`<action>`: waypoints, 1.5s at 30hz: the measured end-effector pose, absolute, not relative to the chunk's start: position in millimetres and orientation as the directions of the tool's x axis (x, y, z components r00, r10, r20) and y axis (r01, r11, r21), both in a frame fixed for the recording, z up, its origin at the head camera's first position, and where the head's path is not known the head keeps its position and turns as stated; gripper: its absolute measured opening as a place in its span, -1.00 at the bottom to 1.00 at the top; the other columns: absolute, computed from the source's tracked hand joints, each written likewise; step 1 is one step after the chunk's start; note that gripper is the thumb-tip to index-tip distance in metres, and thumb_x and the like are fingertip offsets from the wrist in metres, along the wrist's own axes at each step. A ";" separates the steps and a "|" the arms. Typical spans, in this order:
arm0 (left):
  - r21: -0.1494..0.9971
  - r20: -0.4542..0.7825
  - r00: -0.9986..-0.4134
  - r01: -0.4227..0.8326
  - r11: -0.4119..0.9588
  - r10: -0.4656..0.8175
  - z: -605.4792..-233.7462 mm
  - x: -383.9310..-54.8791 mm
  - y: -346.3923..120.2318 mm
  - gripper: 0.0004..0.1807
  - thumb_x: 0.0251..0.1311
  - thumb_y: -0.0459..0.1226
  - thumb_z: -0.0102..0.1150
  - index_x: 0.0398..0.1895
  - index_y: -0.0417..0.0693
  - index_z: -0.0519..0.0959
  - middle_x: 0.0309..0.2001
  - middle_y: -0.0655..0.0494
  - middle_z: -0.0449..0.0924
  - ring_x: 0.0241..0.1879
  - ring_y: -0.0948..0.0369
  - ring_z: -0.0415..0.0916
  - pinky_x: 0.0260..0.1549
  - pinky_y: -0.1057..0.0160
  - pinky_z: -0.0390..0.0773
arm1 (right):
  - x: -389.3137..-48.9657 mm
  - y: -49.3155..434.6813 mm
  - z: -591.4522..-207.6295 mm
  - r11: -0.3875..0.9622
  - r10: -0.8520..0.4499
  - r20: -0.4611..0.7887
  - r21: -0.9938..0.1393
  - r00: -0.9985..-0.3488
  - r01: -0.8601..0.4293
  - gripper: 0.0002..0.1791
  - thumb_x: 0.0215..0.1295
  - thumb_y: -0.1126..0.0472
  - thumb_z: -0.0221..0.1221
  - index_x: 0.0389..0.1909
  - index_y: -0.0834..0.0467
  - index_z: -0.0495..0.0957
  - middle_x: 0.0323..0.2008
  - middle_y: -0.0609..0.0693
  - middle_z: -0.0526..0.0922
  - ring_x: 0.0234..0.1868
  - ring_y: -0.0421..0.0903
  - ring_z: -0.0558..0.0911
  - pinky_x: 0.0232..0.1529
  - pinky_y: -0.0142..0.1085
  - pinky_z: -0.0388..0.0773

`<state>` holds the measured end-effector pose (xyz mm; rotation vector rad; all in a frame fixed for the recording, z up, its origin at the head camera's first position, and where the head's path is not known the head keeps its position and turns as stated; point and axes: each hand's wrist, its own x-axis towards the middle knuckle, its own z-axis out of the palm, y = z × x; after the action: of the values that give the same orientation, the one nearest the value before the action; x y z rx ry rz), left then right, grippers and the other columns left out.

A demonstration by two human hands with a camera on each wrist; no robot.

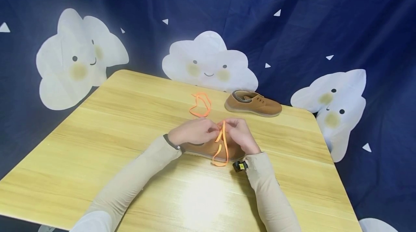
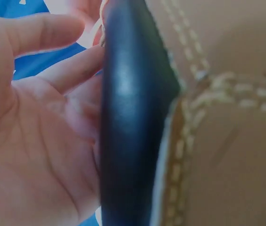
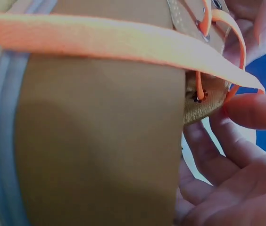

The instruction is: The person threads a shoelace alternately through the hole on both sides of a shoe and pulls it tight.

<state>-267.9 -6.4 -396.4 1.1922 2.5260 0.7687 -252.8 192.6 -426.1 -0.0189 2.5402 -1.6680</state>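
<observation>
A brown shoe (image 1: 201, 149) lies on the table under both hands, toe to the right. An orange shoelace (image 1: 225, 141) runs through some of its eyelets, and a long end loops down over the near side. At the throat, my right hand (image 1: 242, 134) pinches the lace (image 3: 246, 52) between thumb and forefinger. My left hand (image 1: 195, 131) reaches over the shoe from the left, fingertips right at the lacing. In the left wrist view, its thumb (image 2: 48, 33) stands apart from the forefinger, and the other fingertips are hidden behind the shoe's dark-lined collar (image 2: 130, 113).
A second brown shoe (image 1: 255, 105), without a lace, stands near the table's back edge. Left of it lies another orange lace (image 1: 200, 105), loosely looped. The wooden table (image 1: 97, 145) meets a dark blue curtain (image 1: 143, 15) with cloud faces behind it.
</observation>
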 end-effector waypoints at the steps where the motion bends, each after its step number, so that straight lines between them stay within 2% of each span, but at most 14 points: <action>1: 0.563 0.002 -0.645 0.632 0.533 0.764 -396.3 -267.4 -6.3 -0.64 0.52 -0.18 -0.01 -0.50 0.01 0.58 -0.64 0.30 0.31 -0.64 0.35 0.29 -0.56 0.36 0.25 | -253.0 193.2 -425.7 0.396 -0.077 -0.085 -0.917 -0.993 0.047 -0.75 0.48 0.25 0.12 -0.12 0.28 0.74 -0.13 0.15 0.79 -0.04 -0.07 0.65 0.03 -0.32 0.51; 3: 0.573 -0.001 -0.660 0.616 0.541 0.752 -396.3 -266.5 -6.0 -0.61 0.53 -0.16 -0.01 -0.51 -0.03 0.60 -0.69 0.31 0.30 -0.68 0.36 0.28 -0.61 0.36 0.23 | -253.7 196.8 -424.6 0.414 -0.124 -0.087 -0.910 -0.988 0.028 -0.73 0.50 0.23 0.11 -0.07 0.28 0.73 -0.09 0.17 0.79 -0.01 -0.05 0.67 0.08 -0.27 0.53; 6: 0.571 0.000 -0.673 0.607 0.553 0.739 -396.2 -265.4 -5.3 -0.57 0.53 -0.14 0.00 -0.59 0.03 0.55 -0.72 0.32 0.29 -0.71 0.37 0.26 -0.65 0.37 0.20 | -254.1 209.0 -420.5 0.495 -0.251 -0.076 -0.867 -0.965 -0.060 -0.69 0.54 0.21 0.09 0.08 0.25 0.71 0.05 0.17 0.77 0.16 0.02 0.67 0.23 -0.15 0.55; 8: 0.570 0.001 -0.678 0.604 0.557 0.735 -396.3 -265.1 -4.9 -0.54 0.53 -0.14 0.00 -0.65 0.10 0.48 -0.74 0.32 0.29 -0.73 0.36 0.26 -0.66 0.37 0.18 | -253.0 220.7 -416.3 0.562 -0.354 -0.073 -0.813 -0.932 -0.150 -0.67 0.53 0.23 0.09 0.16 0.20 0.68 0.13 0.14 0.74 0.25 0.05 0.64 0.28 -0.07 0.55; 10: 0.575 -0.003 -0.680 0.598 0.558 0.733 -396.5 -264.9 -4.6 -0.52 0.53 -0.14 -0.01 -0.70 0.16 0.41 -0.75 0.32 0.28 -0.74 0.36 0.25 -0.67 0.37 0.16 | -250.3 232.9 -411.7 0.609 -0.470 -0.089 -0.753 -0.878 -0.249 -0.63 0.47 0.31 0.13 0.22 0.19 0.64 0.14 0.14 0.72 0.23 0.09 0.64 0.26 -0.01 0.56; 12: 0.580 -0.006 -0.676 0.598 0.554 0.736 -397.0 -265.1 -4.6 -0.50 0.53 -0.15 -0.02 -0.72 0.17 0.36 -0.76 0.32 0.27 -0.75 0.36 0.24 -0.67 0.38 0.16 | -246.5 242.4 -407.8 0.630 -0.565 -0.142 -0.711 -0.813 -0.314 -0.47 0.33 0.39 0.24 0.33 0.19 0.55 0.20 0.12 0.68 0.24 0.09 0.60 0.28 0.01 0.53; 15: 0.577 0.003 -0.675 0.604 0.550 0.737 -397.6 -265.1 -5.4 -0.48 0.53 -0.17 -0.02 -0.74 0.19 0.32 -0.77 0.32 0.26 -0.75 0.37 0.24 -0.66 0.38 0.16 | -241.6 247.5 -406.7 0.637 -0.637 -0.244 -0.701 -0.731 -0.321 -0.09 0.04 0.48 0.41 0.49 0.18 0.35 0.31 0.10 0.56 0.29 0.07 0.50 0.37 -0.01 0.40; 17: 0.574 0.014 -0.676 0.609 0.548 0.737 -397.1 -264.6 -5.8 -0.48 0.52 -0.19 -0.02 -0.74 0.18 0.31 -0.77 0.32 0.26 -0.75 0.37 0.23 -0.66 0.39 0.16 | -239.2 245.4 -408.3 0.656 -0.631 -0.291 -0.695 -0.719 -0.294 0.12 -0.14 0.50 0.48 0.54 0.14 0.24 0.38 0.06 0.49 0.36 0.03 0.44 0.43 -0.03 0.32; 20: 0.568 0.023 -0.684 0.609 0.553 0.729 -395.7 -262.4 -6.4 -0.49 0.49 -0.22 -0.03 -0.75 0.18 0.30 -0.77 0.32 0.23 -0.75 0.37 0.22 -0.66 0.39 0.16 | -237.8 238.0 -411.8 0.707 -0.580 -0.314 -0.653 -0.752 -0.272 0.16 -0.28 0.51 0.53 0.50 0.12 0.29 0.32 0.04 0.54 0.31 0.00 0.48 0.39 -0.07 0.36; 24: 0.549 0.025 -0.693 0.612 0.569 0.720 -391.8 -256.6 -6.3 -0.49 0.46 -0.25 -0.04 -0.77 0.18 0.26 -0.77 0.33 0.18 -0.73 0.37 0.16 -0.66 0.40 0.13 | -235.9 231.7 -411.6 0.800 -0.467 -0.346 -0.556 -0.814 -0.223 0.15 -0.29 0.48 0.59 0.49 0.11 0.35 0.27 0.05 0.60 0.22 -0.03 0.55 0.31 -0.10 0.47; 27: 0.512 0.047 -0.702 0.628 0.586 0.711 -386.7 -250.2 -5.5 -0.47 0.45 -0.26 -0.02 -0.79 0.17 0.23 -0.76 0.33 0.15 -0.72 0.37 0.12 -0.67 0.41 0.11 | -234.8 230.9 -410.2 0.841 -0.410 -0.367 -0.506 -0.835 -0.191 0.17 -0.27 0.45 0.61 0.51 0.12 0.34 0.29 0.09 0.61 0.22 -0.02 0.57 0.30 -0.08 0.52; 31: 0.411 0.114 -0.707 0.673 0.615 0.697 -378.5 -238.4 -4.2 -0.46 0.40 -0.29 0.02 -0.81 0.16 0.22 -0.75 0.33 0.13 -0.70 0.37 0.13 -0.68 0.39 0.14 | -234.2 230.9 -409.3 0.855 -0.402 -0.363 -0.477 -0.841 -0.203 0.13 -0.27 0.44 0.62 0.48 0.18 0.37 0.25 0.10 0.64 0.21 -0.01 0.59 0.28 -0.08 0.55; 38: 0.207 0.266 -0.691 0.722 0.660 0.672 -369.9 -217.6 -2.7 -0.54 0.22 -0.29 0.09 -0.81 0.13 0.22 -0.71 0.30 0.11 -0.65 0.31 0.16 -0.71 0.36 0.21 | -235.4 232.0 -411.5 0.866 -0.387 -0.360 -0.459 -0.849 -0.200 0.03 -0.30 0.41 0.64 0.37 0.15 0.47 0.13 0.03 0.69 0.12 -0.06 0.62 0.24 -0.10 0.56; 45: 0.030 0.350 -0.609 0.766 0.642 0.712 -354.2 -188.5 -10.0 -0.53 0.21 -0.23 0.15 -0.85 0.13 0.28 -0.70 0.26 0.20 -0.65 0.32 0.19 -0.76 0.36 0.25 | -235.7 232.0 -409.9 0.843 -0.420 -0.339 -0.490 -0.842 -0.223 -0.09 -0.32 0.46 0.62 0.22 0.09 0.57 -0.01 -0.03 0.73 0.02 -0.09 0.64 0.17 -0.12 0.59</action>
<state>-188.5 -10.0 -354.2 1.4467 3.1196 0.3099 -235.7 232.0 -409.9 -0.4752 2.5795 -0.6118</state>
